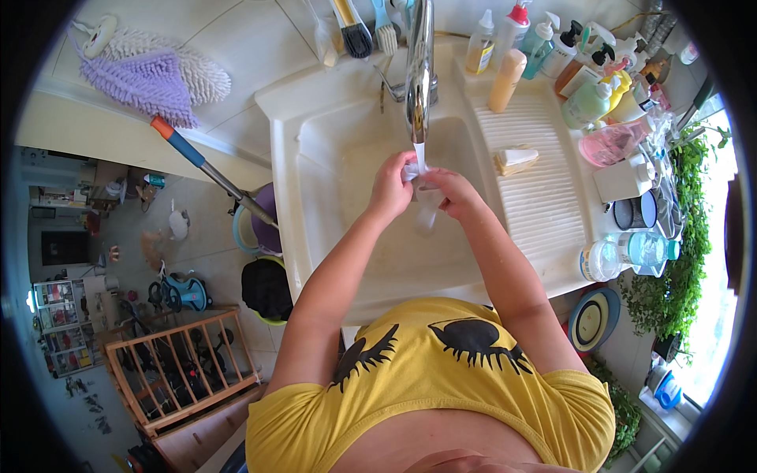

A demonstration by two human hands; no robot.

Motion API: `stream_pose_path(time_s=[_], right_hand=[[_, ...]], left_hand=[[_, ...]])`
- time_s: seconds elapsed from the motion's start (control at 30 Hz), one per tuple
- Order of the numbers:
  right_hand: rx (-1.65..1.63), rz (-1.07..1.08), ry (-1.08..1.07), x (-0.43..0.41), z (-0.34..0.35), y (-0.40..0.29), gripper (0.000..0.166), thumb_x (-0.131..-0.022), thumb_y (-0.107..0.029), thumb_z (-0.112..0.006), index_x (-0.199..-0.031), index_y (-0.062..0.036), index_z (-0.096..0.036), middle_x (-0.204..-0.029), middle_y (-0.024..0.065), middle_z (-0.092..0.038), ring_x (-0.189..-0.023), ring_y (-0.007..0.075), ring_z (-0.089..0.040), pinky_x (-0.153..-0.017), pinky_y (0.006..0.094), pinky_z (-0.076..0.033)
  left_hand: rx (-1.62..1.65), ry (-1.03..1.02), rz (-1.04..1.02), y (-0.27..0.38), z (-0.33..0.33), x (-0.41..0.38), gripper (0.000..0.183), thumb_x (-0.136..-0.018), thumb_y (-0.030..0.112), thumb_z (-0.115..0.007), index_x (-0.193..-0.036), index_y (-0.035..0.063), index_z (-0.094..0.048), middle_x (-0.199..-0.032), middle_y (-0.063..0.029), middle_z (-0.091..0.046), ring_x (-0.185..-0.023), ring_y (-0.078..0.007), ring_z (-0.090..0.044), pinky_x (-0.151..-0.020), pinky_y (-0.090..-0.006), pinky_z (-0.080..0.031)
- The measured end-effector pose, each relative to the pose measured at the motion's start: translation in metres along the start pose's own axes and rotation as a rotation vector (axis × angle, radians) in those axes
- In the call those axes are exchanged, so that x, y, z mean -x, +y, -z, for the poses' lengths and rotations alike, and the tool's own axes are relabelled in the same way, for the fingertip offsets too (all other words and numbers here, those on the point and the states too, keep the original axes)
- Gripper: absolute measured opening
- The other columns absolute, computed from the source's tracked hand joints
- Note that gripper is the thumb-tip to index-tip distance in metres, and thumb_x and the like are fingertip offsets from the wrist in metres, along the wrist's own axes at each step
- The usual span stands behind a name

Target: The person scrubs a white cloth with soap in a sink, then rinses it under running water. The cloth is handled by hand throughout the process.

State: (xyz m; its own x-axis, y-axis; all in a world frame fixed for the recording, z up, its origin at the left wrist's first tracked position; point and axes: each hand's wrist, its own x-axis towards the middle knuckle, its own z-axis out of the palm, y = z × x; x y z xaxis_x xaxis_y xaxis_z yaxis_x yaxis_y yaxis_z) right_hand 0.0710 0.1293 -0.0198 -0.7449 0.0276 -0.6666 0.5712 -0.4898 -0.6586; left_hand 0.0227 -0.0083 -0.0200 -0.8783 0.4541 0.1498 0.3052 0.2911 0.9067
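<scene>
Beneath the running chrome faucet [419, 83], both hands hold a small, wet white cloth [409, 171] over the basin of a cream-coloured laundry sink [331, 154]. My left hand [390, 184] grips it on the left of the stream, its fingers curled around the fabric. On the right, my right hand [454, 188] pinches the other side with thumb and fingers. Water falls from the spout onto the cloth between them. A pale, blurred part hangs below the hands; whether it is cloth or water I cannot tell. Fingers hide much of the fabric.
A ribbed washboard [544, 201] bears a whitish bar [518, 156], apparently soap. A peach bottle [507, 81] and several pump bottles [539, 44] crowd the back right. Brushes [353, 29] hang behind the sink. A mop handle [207, 168] leans at its left edge.
</scene>
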Motion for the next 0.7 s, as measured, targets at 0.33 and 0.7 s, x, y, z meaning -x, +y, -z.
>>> stream_pose_path(time_s=[0.33,0.7], right_hand=[[-0.038,-0.001,0.022,-0.019,0.001,0.013,0.025,-0.076,-0.03,-0.059,-0.088,-0.0083,-0.059,-0.072,0.0003,-0.054,-0.05,0.0079,-0.04,-0.04,0.0237,-0.024],[0.099,0.059,0.117,-0.004,0.001,0.013,0.024,-0.076,-0.029,-0.062,-0.083,-0.0061,-0.06,-0.071,0.0003,-0.056,-0.05,0.0071,-0.037,-0.042,0.0262,-0.025]], left_hand=[[-0.086,0.127,-0.161,0.01,-0.003,0.008,0.035,-0.06,-0.015,-0.049,-0.09,0.0037,-0.052,-0.09,-0.0109,-0.052,-0.084,-0.0299,-0.053,-0.069,-0.0351,-0.045],[-0.239,0.145,-0.271,0.022,-0.022,0.013,0.042,-0.059,-0.017,-0.049,-0.097,0.002,-0.047,-0.096,-0.0135,-0.048,-0.083,-0.0321,-0.052,-0.068,-0.0361,-0.046]])
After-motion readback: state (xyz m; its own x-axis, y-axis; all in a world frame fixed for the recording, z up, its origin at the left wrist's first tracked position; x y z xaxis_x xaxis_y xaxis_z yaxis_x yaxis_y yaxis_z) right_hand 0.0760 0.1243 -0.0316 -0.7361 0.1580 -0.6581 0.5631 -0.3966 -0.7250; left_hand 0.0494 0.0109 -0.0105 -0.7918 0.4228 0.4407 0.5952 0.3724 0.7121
